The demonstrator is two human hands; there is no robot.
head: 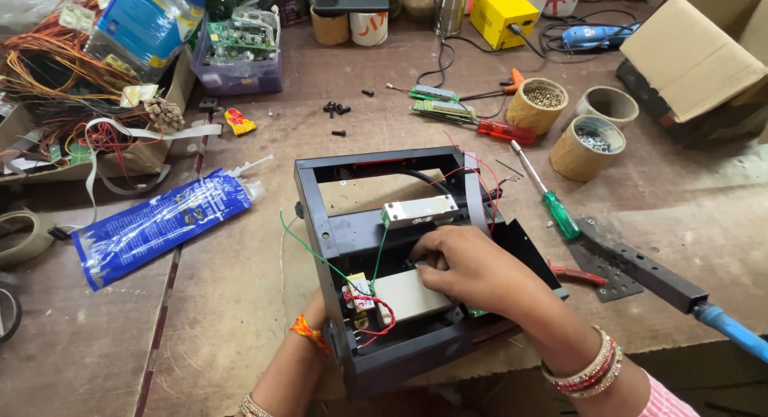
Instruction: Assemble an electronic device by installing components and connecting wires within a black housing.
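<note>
A dark grey open metal frame [314, 195] stands on the worktable, with a silver bar [420, 210] across its middle and red and green wires inside. My right hand [468, 265] reaches into the frame from the right, fingers curled down by a pale block [404, 295] near the frame's front; what the fingertips grip is hidden. My left hand [316, 311] sits against the frame's left outer wall, mostly hidden behind it, with only the wrist and a thread band showing.
A green-handled screwdriver [552, 201] and a red-handled one [500, 130] lie right of the frame, beside cardboard cups of screws [538, 105]. A blue sealant tube [156, 225] lies at the left. A metal bar [652, 271] and red pliers [578, 275] lie at the right. Wire clutter fills the back left.
</note>
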